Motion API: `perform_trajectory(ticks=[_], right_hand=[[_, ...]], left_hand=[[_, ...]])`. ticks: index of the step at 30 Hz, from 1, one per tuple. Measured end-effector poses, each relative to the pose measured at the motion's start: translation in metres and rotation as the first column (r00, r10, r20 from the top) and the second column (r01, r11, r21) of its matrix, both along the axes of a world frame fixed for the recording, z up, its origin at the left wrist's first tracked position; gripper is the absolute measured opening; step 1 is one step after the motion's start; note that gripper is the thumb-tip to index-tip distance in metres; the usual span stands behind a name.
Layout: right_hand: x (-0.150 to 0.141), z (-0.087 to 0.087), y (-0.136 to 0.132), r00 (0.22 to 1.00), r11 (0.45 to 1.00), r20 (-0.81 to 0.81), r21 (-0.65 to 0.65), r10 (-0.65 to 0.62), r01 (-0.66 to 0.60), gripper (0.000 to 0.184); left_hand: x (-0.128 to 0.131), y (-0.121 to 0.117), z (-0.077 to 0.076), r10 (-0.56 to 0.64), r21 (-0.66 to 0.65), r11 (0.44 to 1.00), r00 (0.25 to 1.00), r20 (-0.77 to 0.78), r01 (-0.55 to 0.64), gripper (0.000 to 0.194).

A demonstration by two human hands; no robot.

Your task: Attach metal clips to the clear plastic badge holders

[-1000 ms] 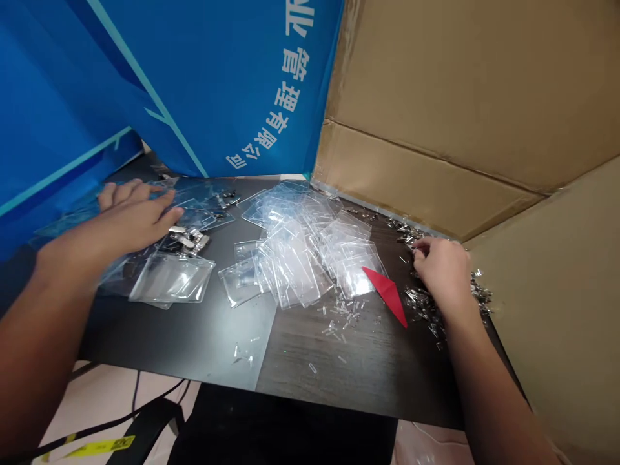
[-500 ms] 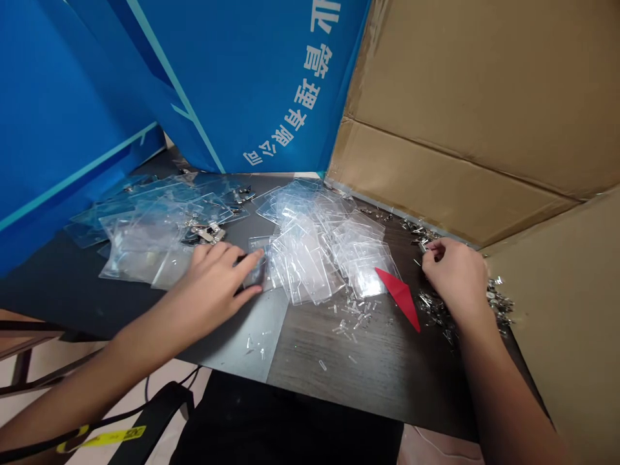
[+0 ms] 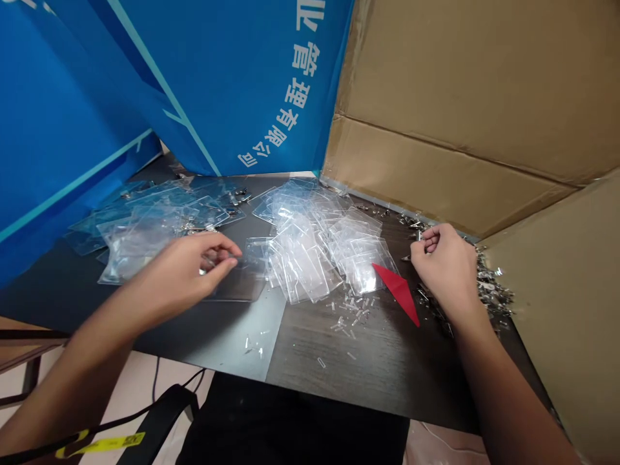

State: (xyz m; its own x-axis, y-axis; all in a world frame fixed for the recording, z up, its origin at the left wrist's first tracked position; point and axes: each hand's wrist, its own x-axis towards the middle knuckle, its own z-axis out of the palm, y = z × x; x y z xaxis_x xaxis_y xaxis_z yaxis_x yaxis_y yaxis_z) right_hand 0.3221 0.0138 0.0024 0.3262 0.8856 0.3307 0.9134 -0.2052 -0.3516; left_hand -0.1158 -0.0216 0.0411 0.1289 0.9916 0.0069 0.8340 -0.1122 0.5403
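My left hand (image 3: pixel 196 265) is closed in a pinch, thumb and fingertips together, on a clear plastic badge sleeve (image 3: pixel 237 290) that hangs below the fingers over the table. To its right lies a heap of clear sleeves (image 3: pixel 303 258). My right hand (image 3: pixel 445 261) is at the right, its fingers curled and pinched around a small metal clip (image 3: pixel 419 236), partly hidden by the fingers. Under and beside that hand spreads a pile of metal clips (image 3: pixel 491 290).
More sleeves (image 3: pixel 130 248) lie at the left. A folded red paper (image 3: pixel 400 292) and small clear plastic straps (image 3: pixel 351 313) are on the dark table (image 3: pixel 349 381). Blue panels (image 3: pixel 232 84) and cardboard walls (image 3: pixel 460 84) enclose the back and right.
My left hand has moved left from the sleeve heap, bringing a clear sleeve with it. My right hand has shifted slightly left and up, fingers still pinched.
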Motion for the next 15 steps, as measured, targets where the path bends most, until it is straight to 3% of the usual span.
perform_trajectory(ticks=[5,10,12,15], right_hand=[[-0.010,0.006,-0.004,0.994,0.996,-0.099,0.070,0.054,-0.047,0.024],[-0.021,0.003,-0.006,0.959,0.988,-0.253,0.119,0.127,-0.099,0.021],[-0.023,0.001,-0.005,0.909,0.987,-0.396,0.133,0.132,-0.086,0.015],[-0.027,0.002,-0.004,0.789,0.982,-0.593,0.174,0.161,-0.069,0.010]], left_hand=[[0.017,-0.007,0.026,-0.005,0.198,0.980,0.984,0.176,-0.030,0.025],[0.072,-0.003,0.020,-0.252,0.430,0.893,0.939,0.235,0.132,0.013],[0.088,0.004,0.010,-0.389,0.548,0.794,0.913,0.123,0.264,0.008],[0.099,0.018,-0.009,-0.481,0.712,0.531,0.855,-0.193,0.459,0.009]])
